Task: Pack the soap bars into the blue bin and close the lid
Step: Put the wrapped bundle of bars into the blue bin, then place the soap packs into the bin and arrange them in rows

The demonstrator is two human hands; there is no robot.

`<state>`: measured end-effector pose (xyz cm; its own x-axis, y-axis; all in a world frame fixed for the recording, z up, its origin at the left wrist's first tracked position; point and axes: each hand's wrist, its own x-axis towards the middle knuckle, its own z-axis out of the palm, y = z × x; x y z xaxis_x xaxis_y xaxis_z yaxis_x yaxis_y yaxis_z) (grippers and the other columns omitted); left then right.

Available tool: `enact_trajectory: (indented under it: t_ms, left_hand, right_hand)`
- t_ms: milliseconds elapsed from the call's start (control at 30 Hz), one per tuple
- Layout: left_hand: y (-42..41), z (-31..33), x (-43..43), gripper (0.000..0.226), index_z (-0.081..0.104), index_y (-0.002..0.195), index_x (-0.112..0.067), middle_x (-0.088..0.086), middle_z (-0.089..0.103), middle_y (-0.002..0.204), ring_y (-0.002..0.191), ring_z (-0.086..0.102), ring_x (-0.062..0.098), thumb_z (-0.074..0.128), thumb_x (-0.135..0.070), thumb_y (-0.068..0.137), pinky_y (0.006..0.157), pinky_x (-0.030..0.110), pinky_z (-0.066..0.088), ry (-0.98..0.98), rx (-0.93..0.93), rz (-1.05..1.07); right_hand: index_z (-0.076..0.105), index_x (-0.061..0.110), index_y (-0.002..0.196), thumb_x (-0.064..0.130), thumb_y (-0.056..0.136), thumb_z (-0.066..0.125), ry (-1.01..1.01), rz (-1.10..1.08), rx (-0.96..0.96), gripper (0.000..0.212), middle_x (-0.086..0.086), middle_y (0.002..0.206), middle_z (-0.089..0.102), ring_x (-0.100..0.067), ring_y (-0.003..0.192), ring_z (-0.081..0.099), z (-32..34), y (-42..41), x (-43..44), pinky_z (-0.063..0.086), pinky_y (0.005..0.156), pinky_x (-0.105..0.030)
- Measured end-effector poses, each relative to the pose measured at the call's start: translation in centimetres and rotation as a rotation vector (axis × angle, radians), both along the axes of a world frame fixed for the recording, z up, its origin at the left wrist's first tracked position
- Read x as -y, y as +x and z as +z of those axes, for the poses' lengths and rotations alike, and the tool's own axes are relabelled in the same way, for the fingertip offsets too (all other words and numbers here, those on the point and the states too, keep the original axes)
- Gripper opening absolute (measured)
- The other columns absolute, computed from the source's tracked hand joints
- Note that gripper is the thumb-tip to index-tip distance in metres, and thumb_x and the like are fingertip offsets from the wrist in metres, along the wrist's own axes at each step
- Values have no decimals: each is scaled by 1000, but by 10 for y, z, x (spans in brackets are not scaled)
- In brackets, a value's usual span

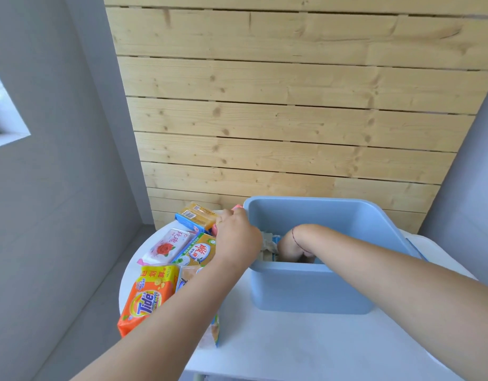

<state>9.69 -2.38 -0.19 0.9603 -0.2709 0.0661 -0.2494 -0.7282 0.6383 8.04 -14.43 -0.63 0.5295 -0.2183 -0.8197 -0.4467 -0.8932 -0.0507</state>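
Blue bin surrounds right grip; soap bars lie left.

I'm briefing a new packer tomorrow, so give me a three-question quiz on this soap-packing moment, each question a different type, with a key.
1. True or false: the right hand is down inside the blue bin.
2. Multiple choice: the orange Tide bar lies (A) inside the bin, (B) on the white table left of the bin, (C) on the floor.
3. Short answer: where is the left hand, and is a lid on the bin?

Key:
1. True; the hand is among wrapped items in the bin, its fingers hidden.
2. B.
3. It reaches over the soap bars beside the bin's left rim, near a pink item; the bin is open, no lid on it.
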Motion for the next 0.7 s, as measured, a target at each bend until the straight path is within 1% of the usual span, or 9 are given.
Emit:
enact_trajectory:
  t_ms: [67,133,200,267,333,400,500,633,700]
  left_hand:
    - [-1,1,-1,43,50,126,-3,19,46,127,117,42,35,41,-4,85,100,38,37,-25,1,-39]
    - [6,3,-17,25,60,101,-4,19,56,104,94,48,33,42,-9,85,82,33,41,-128,-46,-70]
    - [21,2,-43,16,55,77,-10,14,53,82,77,42,29,41,-13,85,65,30,36,-204,-98,-49]
    - [37,-5,-79,23,62,105,-22,7,55,107,100,48,33,47,-21,87,82,34,45,-30,-91,82]
    - [42,-14,-119,60,40,139,-25,7,37,141,132,31,34,58,-38,84,104,44,35,293,-134,149]
    - [41,-24,-148,99,19,149,-27,7,18,153,139,19,33,71,-54,68,110,46,29,455,-268,-2]
    - [31,-35,-172,134,-3,150,-35,-5,-8,159,144,19,28,74,-71,45,113,45,30,589,-462,-209]
    - [27,-42,-175,121,-3,149,-40,-3,-20,158,145,21,29,70,-70,57,112,45,32,561,-503,-208]
    - [26,-42,-172,99,4,149,-40,0,-16,159,145,21,31,61,-65,72,113,45,30,532,-476,-186]
  right_hand:
    - [55,-3,124,18,97,45,-79,117,65,36,-13,103,61,-33,102,62,5,-3,0,50,87,-35]
    - [60,0,109,28,97,41,-140,189,49,36,-5,82,55,-27,77,59,4,-4,1,48,71,-31]
    - [62,8,101,47,94,36,-205,161,96,47,-8,88,58,-26,83,59,4,-8,9,47,77,-31]
    - [55,11,76,54,90,37,-276,107,302,49,-13,91,60,-25,75,58,12,-11,19,42,62,-27]
    - [51,11,72,48,91,42,-315,80,550,42,-12,94,59,-27,78,54,24,-12,26,38,58,-27]
    - [59,6,103,43,90,47,-236,47,743,41,-11,114,62,-29,101,58,34,-10,27,47,79,-32]
    - [44,12,136,44,88,51,-48,18,859,58,-4,137,51,-24,124,50,43,-9,11,39,97,-31]
    - [42,15,138,45,88,51,37,-42,712,58,-5,137,52,-23,119,52,37,-15,-1,40,99,-34]
    - [57,10,116,40,89,50,70,-25,634,42,-12,110,65,-25,94,57,26,-20,-2,44,81,-31]
